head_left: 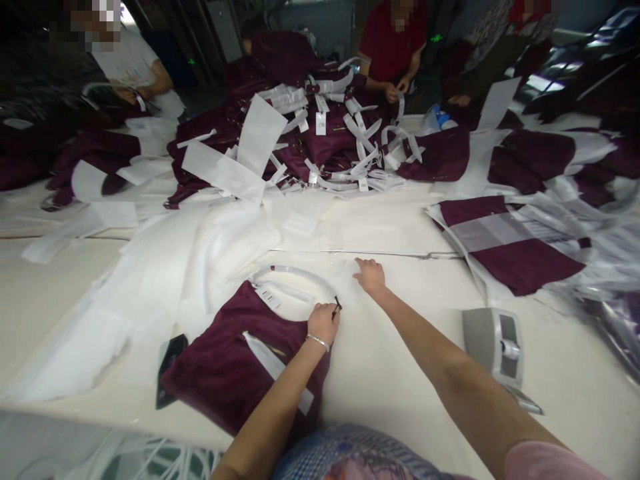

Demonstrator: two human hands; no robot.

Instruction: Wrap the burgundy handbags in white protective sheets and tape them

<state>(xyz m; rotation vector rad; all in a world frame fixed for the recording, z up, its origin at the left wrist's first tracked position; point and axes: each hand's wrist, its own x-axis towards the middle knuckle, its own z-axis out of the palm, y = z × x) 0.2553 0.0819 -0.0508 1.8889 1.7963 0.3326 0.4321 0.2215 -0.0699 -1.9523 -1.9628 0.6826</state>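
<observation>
A maroon handbag (pixel 215 373) lies flat on the table in front of me, with a paper tag (pixel 267 295) at its top edge. Its handle (pixel 300 272), wrapped in white, arches beyond the opening. My left hand (pixel 324 323) is closed around the base of the handle at the bag's upper right corner, where a dark strap end shows. A white strip (pixel 270 360) sticks out of the front zip. To the right of the handle, my right hand (pixel 371 275) reaches over the pale tabletop, fingers apart, with nothing visible in it.
White foam sheets (pixel 150 287) cover the table's left side. A dark phone-like object (pixel 171 370) lies partly under the bag. A grey tape dispenser (pixel 495 347) stands at right, near a wrapped maroon bag (pixel 525 260). Beyond are piled bags (pixel 320 147) and several people.
</observation>
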